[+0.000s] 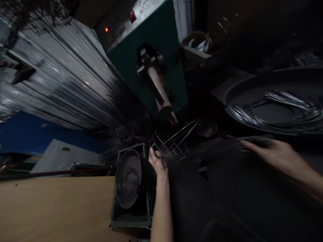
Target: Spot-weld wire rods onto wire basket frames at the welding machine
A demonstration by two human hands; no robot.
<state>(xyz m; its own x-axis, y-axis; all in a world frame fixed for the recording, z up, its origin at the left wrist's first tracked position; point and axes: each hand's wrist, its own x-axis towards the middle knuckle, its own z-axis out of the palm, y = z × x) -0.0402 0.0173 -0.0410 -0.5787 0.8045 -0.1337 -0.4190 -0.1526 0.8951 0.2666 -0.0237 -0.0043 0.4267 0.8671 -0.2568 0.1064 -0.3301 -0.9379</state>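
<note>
My left hand [156, 160] is closed on the edge of a thin wire grid piece [171, 143], whose long wires fan up and to the right. The piece hangs just below the tip of a cylindrical machine arm [158, 90] on a dark green machine [153, 53]. My right hand [271, 153] reaches to the left over a dark surface, fingers stretched out near a dim, dark strip [254, 138]; the hand is smeared by motion.
A dark tray [131, 215] with a round coiled-wire form stands below my left hand, beside a wooden tabletop [55, 208]. Stacks of wire grids [65, 77] fill the left. A large round pan [275, 104] with loose wire lies at right.
</note>
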